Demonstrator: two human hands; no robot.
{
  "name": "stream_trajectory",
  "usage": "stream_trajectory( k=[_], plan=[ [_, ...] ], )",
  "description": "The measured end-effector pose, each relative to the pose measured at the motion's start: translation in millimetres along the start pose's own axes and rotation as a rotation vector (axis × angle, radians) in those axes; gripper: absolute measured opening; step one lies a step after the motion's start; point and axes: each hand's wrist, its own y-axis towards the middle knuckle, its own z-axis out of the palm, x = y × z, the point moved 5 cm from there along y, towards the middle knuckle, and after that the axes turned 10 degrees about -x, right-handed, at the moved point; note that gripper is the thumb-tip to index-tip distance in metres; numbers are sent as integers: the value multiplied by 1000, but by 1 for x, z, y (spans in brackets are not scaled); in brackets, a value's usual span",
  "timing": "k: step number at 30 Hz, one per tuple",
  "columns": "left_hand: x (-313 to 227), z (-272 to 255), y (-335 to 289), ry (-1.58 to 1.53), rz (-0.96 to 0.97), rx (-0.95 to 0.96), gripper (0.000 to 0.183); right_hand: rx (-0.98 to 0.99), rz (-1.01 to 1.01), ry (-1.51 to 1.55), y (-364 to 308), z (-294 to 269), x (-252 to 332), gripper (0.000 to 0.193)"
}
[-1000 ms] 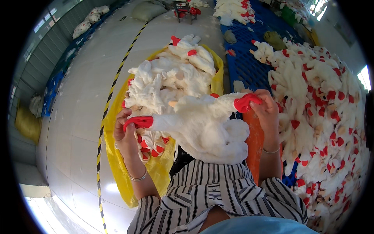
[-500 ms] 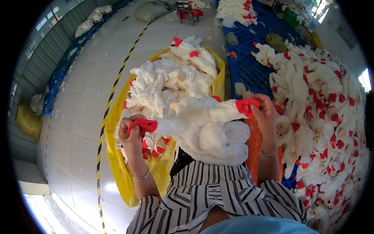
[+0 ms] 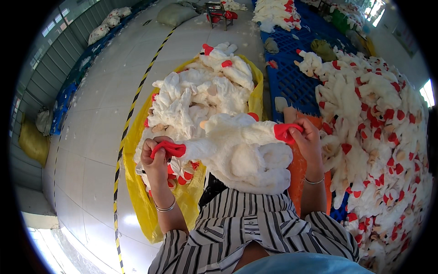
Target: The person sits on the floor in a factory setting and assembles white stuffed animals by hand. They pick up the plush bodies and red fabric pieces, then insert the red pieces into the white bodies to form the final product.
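Observation:
A white furry plush toy skin [image 3: 232, 146], limp and with red ends, is stretched sideways over my lap. My left hand [image 3: 154, 155] is closed on the red end [image 3: 173, 148] of one limb, its thumb and fingers pinching the cloth. The other limb's red end [image 3: 284, 131] is pinched in my right hand [image 3: 309, 139], pulled out toward the right. Beyond the skin, a heap of similar white plush skins [image 3: 196, 96] lies on a yellow sack [image 3: 137, 182].
To the right, a big pile of white and red plush skins [image 3: 374, 128] covers blue plastic pallets [image 3: 292, 86]. An orange surface [image 3: 296, 169] lies under my right forearm. Black-and-yellow tape [image 3: 121, 150] runs along the tiled floor at left. A small chair [image 3: 218, 13] stands far ahead.
Both hands have shifted only slightly, the left a little to the right. My right fingers have changed their pinch on the red end, which now shows wider. The white body stays in place.

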Motion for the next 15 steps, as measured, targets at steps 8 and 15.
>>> stream_trajectory(
  k=[8,15],
  plan=[
    [3,-1,-2,13,-3,0,15,25,-8,-1,-2,1,-2,8],
    [4,-4,-3,47,-6,-8,13,111,-48,5,-4,7,6,20]
  ],
)
